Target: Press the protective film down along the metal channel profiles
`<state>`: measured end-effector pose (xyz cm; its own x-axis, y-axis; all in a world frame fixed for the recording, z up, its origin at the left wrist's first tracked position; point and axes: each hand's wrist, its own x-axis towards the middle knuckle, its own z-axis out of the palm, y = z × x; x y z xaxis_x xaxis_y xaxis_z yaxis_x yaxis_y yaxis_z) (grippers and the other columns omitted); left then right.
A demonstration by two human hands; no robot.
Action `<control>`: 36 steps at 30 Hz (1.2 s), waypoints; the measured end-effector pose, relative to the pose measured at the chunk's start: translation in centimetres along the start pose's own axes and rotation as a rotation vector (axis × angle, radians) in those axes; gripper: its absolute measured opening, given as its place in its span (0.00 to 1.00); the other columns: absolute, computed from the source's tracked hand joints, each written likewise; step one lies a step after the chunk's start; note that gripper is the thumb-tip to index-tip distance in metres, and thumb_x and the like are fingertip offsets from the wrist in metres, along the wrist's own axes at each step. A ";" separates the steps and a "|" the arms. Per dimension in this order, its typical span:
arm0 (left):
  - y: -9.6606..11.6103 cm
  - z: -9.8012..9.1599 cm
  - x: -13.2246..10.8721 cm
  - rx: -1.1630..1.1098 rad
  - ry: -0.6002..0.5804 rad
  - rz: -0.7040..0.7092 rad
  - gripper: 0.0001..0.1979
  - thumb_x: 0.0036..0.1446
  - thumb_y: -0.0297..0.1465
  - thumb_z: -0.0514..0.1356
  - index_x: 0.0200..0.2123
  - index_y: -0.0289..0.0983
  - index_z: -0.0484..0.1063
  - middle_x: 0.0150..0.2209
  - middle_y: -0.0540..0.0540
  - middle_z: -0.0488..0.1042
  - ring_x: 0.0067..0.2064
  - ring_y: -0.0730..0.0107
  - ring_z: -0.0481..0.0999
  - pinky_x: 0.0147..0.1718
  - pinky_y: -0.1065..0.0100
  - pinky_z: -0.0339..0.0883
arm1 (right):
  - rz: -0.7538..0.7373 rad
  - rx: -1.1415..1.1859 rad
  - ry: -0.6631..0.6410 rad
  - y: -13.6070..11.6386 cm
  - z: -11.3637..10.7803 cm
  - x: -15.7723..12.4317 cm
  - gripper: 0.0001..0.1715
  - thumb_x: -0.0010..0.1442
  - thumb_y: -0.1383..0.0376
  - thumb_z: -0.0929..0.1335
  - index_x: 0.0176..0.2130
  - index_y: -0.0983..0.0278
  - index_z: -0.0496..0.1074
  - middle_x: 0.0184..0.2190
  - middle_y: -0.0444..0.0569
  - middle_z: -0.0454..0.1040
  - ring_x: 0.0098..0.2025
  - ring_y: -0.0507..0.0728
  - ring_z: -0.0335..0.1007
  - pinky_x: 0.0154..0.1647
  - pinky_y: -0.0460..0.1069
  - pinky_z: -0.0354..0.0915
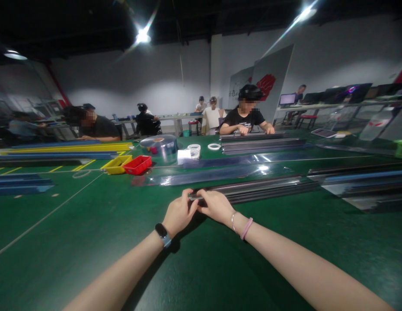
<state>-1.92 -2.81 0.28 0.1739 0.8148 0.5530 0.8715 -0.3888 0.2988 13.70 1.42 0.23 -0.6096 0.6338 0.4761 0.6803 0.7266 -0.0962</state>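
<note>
My left hand [179,214] and my right hand [218,207] meet over the table's middle, fingers curled and pinching. Between them is the near left end of a long dark profile strip [269,188], which runs off to the right along the table. The right hand lies over part of that end, so the exact grip of its fingertips is partly hidden. Just beyond the hands lies a clear plastic film strip [201,176], shiny under the lamps.
Beyond are a red bin [138,165], a yellow bin [116,164], a roll of clear film [167,149] and white tape rings [214,147]. More strips [366,183] lie at right, blue ones [22,185] at left. A co-worker [248,114] handles strips across the green table [90,250].
</note>
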 end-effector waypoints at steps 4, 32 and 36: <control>0.1 -0.1 0.0 -0.029 0.000 -0.012 0.16 0.56 0.37 0.46 0.47 0.38 0.53 0.31 0.49 0.71 0.31 0.71 0.71 0.29 0.71 0.62 | 0.004 -0.004 -0.016 0.1 0.0 0.0 0.19 0.53 0.54 0.61 0.41 0.64 0.60 0.31 0.49 0.69 0.36 0.54 0.65 0.38 0.48 0.56; -0.2 0.4 0.2 -0.082 -0.102 -0.003 0.09 0.56 0.32 0.47 0.42 0.41 0.59 0.35 0.50 0.70 0.34 0.73 0.70 0.32 0.71 0.62 | -0.020 -0.102 -0.104 0.0 -0.2 0.4 0.24 0.53 0.49 0.59 0.40 0.65 0.59 0.30 0.51 0.69 0.35 0.56 0.65 0.35 0.48 0.55; -0.4 0.5 0.3 -0.077 -0.092 0.012 0.09 0.57 0.31 0.46 0.42 0.40 0.58 0.36 0.50 0.69 0.35 0.73 0.69 0.33 0.71 0.61 | -0.022 -0.124 -0.059 0.0 -0.4 0.2 0.25 0.52 0.48 0.59 0.39 0.66 0.60 0.30 0.51 0.69 0.36 0.56 0.64 0.36 0.49 0.55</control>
<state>-1.97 -2.25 -0.05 0.2288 0.8443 0.4846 0.8319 -0.4281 0.3531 13.74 1.49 0.63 -0.6451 0.6355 0.4244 0.7095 0.7043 0.0239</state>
